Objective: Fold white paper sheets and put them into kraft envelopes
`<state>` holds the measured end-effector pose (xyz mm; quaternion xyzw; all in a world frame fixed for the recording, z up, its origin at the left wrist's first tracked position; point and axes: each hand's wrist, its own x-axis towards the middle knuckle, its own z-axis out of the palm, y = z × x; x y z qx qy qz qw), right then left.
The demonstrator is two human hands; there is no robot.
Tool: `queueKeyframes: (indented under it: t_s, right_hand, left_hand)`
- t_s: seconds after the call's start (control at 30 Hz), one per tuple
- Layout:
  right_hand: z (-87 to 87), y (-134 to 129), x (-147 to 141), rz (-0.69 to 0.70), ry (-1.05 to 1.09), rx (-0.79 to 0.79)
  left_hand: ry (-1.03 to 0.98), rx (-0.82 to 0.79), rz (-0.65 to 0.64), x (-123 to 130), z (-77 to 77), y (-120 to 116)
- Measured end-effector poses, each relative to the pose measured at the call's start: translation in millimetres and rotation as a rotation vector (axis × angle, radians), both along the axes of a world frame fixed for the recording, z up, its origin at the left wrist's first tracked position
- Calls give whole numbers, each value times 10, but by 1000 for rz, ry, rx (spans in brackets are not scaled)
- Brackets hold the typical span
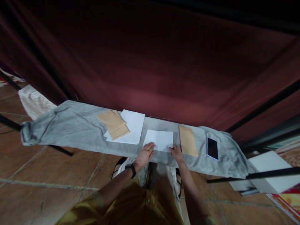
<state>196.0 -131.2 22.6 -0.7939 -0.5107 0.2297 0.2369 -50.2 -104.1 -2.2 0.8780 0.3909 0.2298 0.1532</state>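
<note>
A white sheet of paper (159, 138), apparently folded to half size, lies on the grey cloth in front of me. My left hand (145, 153) rests flat on its near left corner, fingers stretched out. At the near right corner, the fingers of my right hand (175, 152) are bent and appear to pinch the paper's edge. Just right of that hand lies a brown envelope (188, 141). To the left are larger white sheets (134, 125), with several brown envelopes (113, 123) piled partly on top of them.
A phone (212, 148) lies right of the single envelope. The narrow table is covered by a rumpled grey cloth (70, 125). Behind it hangs a dark red curtain (164, 78). Dark metal poles (264, 104) stand at both sides, and white boards (272, 168) are at the lower right.
</note>
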Motion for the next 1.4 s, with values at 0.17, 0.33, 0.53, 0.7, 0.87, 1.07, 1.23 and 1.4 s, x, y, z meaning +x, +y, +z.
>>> queueKeyframes:
  t_s: [0.17, 0.33, 0.53, 0.7, 0.87, 1.07, 1.23, 1.4]
  right_hand:
    - [-28, -54, 53, 32, -30, -2]
    - [-60, -94, 55, 25, -129, 16]
    - [-87, -253, -49, -42, -242, 21]
    - [-111, -310, -295, 40, -420, 209]
    - [-219, -241, -581, 361, -419, 284]
    - [-302, -197, -683, 246, -509, 221]
    - [-339, -185, -708, 194, -539, 228]
    - [-364, -159, -718, 172, -551, 249]
  left_hand:
    - [18, -17, -10, -19, 28, -87]
    - [46, -23, 1, 9, 28, -142]
    - [101, -6, -3, 305, 80, -226]
    - [142, -17, 25, 482, 35, -288]
    - [162, -47, 38, 436, -22, -223]
    - [175, -54, 123, 422, 9, 60]
    - [298, -38, 104, 633, 92, 319]
    - [294, 9, 117, 749, 87, 504]
